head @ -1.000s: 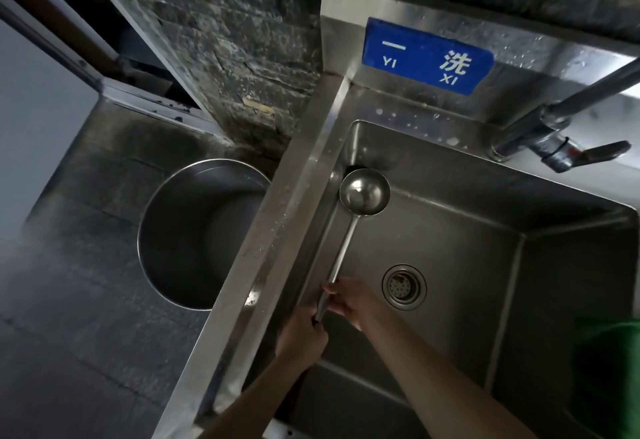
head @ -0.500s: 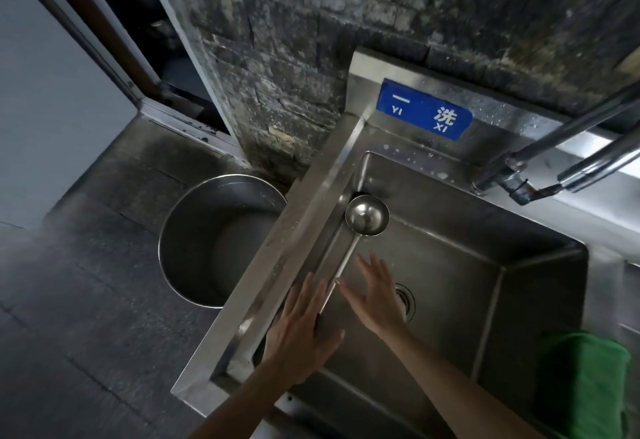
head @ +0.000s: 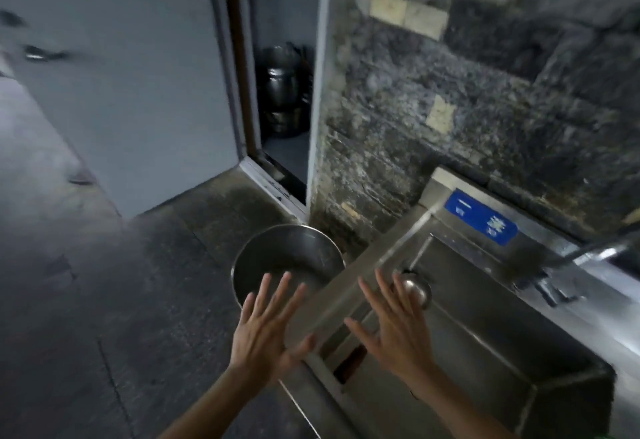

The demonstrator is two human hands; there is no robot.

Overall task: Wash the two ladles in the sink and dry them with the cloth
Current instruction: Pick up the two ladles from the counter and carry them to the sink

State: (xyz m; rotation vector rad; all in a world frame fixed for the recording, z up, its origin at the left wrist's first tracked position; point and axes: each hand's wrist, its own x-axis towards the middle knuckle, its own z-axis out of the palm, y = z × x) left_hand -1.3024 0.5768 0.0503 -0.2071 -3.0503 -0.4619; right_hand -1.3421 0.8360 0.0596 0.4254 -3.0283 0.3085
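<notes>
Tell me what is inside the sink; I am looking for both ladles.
One ladle leans in the sink by its left wall, its handle hidden behind the open right hand. No second ladle shows; the basin's near part is out of view.

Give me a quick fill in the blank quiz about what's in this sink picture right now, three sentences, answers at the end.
1. Both the left hand and the right hand are open and hold ____.
2. The ladle lies inside the ____.
3. The sign on the sink's back panel is coloured ____.

Answers: nothing; sink; blue
</notes>
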